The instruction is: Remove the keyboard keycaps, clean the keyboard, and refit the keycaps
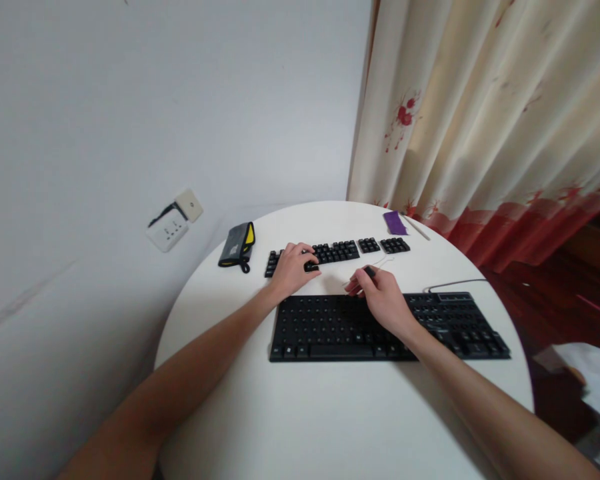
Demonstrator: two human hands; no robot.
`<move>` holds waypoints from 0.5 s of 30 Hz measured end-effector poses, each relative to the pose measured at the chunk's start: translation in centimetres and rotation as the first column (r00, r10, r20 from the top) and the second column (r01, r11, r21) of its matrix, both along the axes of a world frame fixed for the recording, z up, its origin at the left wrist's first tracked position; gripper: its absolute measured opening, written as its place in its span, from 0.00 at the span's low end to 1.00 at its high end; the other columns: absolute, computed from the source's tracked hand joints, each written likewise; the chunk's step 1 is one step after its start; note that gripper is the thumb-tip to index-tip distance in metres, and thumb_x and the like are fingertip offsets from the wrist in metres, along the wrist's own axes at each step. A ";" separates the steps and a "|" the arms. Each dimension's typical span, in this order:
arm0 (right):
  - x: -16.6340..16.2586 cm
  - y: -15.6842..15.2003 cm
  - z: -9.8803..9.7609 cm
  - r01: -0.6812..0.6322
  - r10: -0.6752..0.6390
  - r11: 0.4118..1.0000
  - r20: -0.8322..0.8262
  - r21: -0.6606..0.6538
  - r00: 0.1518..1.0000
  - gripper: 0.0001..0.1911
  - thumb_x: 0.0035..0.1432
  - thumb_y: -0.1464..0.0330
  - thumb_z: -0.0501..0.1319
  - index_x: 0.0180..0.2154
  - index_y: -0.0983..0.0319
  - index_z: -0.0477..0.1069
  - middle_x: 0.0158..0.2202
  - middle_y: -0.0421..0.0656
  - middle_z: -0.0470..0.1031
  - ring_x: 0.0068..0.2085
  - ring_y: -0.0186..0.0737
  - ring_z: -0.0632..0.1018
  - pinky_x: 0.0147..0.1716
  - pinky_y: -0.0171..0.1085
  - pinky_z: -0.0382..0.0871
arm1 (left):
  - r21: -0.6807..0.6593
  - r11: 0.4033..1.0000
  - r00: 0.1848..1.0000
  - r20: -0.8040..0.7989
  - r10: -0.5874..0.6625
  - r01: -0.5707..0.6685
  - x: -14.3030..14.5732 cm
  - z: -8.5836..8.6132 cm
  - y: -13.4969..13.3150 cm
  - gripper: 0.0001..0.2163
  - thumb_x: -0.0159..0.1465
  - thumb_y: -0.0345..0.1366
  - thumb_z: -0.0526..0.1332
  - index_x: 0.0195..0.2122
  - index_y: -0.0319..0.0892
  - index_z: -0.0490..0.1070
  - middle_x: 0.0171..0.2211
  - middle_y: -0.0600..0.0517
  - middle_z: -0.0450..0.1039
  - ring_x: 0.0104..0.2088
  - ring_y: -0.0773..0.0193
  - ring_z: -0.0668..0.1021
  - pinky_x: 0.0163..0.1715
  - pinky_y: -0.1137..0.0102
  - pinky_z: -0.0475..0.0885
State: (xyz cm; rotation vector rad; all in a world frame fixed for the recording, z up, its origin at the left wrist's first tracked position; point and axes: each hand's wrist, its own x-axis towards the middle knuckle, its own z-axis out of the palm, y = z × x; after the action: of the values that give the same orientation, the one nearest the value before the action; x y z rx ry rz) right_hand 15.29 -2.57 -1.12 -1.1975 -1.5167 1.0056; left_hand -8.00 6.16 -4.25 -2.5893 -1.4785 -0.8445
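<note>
My left hand [294, 268] rests on the rows of loose black keycaps [337, 252] behind the keyboard. Its thumb and forefinger curl around a black keycap [311, 266] at the front of the rows. Over the top edge of the black keyboard [325, 327], my right hand [377, 293] is closed with a small black keycap [369, 271] at its fingertips. A thin pale wire [386, 260] shows beside these fingers; whether they hold it I cannot tell. Much of the keyboard's upper left is stripped to bare key posts, while its bottom row carries keycaps.
Two smaller keycap blocks [395, 245] lie right of the main rows. A grey and yellow pouch [237, 245] is at the left, a purple cloth [395, 223] and a thin pale stick [416, 228] at the back right. Wall and curtain [430, 133] border the round white table [325, 413].
</note>
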 end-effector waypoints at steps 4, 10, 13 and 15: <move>0.1 0.0 -0.1 0.000 0.000 1.000 0.012 0.002 1.000 0.20 0.65 0.57 0.52 0.30 0.63 0.71 0.31 0.48 0.80 0.30 0.40 0.79 0.32 0.39 0.71 | -0.024 0.999 0.999 -0.008 0.039 -0.039 0.1 0.1 0.0 0.11 0.56 0.40 0.70 0.41 0.47 0.77 0.49 0.50 0.71 0.49 0.52 0.68 0.51 0.55 0.65; 0.1 0.1 0.1 -0.004 0.004 1.000 0.001 0.001 1.000 0.19 0.65 0.57 0.52 0.30 0.63 0.71 0.31 0.48 0.80 0.30 0.40 0.79 0.33 0.39 0.71 | -0.037 0.998 0.998 -0.008 0.055 -0.055 0.1 0.1 0.0 0.15 0.56 0.40 0.70 0.44 0.47 0.76 0.49 0.50 0.71 0.49 0.52 0.67 0.51 0.56 0.65; 0.3 0.2 0.4 0.002 -0.002 1.000 0.003 -0.003 1.000 0.19 0.65 0.57 0.52 0.31 0.64 0.71 0.30 0.48 0.80 0.29 0.40 0.79 0.32 0.39 0.71 | -0.039 0.998 0.998 -0.011 0.054 -0.055 0.1 0.1 0.0 0.16 0.56 0.40 0.69 0.45 0.47 0.75 0.49 0.50 0.71 0.49 0.52 0.67 0.51 0.56 0.65; 0.6 0.2 0.6 0.009 -0.009 1.000 0.002 -0.007 1.000 0.20 0.65 0.57 0.52 0.30 0.64 0.71 0.30 0.49 0.80 0.29 0.40 0.79 0.32 0.38 0.70 | -0.040 0.998 0.998 -0.014 0.054 -0.055 0.1 0.1 0.0 0.16 0.56 0.40 0.69 0.46 0.47 0.75 0.49 0.50 0.71 0.49 0.52 0.67 0.51 0.56 0.65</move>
State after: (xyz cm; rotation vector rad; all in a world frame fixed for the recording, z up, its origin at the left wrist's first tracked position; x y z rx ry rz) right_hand 15.85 -2.35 -0.48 -1.2092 -1.5093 1.0050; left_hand -7.89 6.11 -4.12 -2.5644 -1.5710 -0.7993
